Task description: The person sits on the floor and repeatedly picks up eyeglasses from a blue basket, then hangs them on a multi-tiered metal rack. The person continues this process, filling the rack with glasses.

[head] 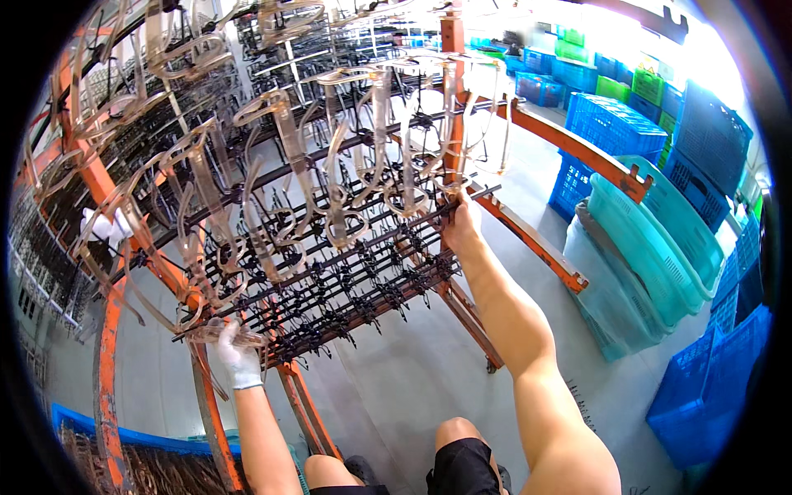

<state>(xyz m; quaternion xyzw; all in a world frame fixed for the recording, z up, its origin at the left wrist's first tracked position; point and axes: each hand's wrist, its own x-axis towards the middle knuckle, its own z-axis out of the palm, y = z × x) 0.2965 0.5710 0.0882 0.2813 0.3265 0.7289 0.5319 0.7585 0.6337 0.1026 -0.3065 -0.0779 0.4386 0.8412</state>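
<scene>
My left hand (238, 359), in a white glove, is closed around a clear plastic piece (250, 338) close to the left end of a black rod (297, 281). It cannot be told whether these fingers also grip the rod. At the rod's right end, my right hand (463, 223) has its fingers wrapped around it. Several clear plastic looped parts (288, 130) hang above and between my hands. Below the rod are rows of black rods bearing small hooked clips (371, 278). An orange metal rack (102, 176) with chipped paint carries the rods.
Turquoise plastic tubs (643, 247) stand on the right. Blue crates (609, 124) are stacked behind them, and another blue crate (699, 396) is nearer. Orange rack arms (532, 238) jut out to the right. A blue-rimmed bin (148, 438) sits at the lower left.
</scene>
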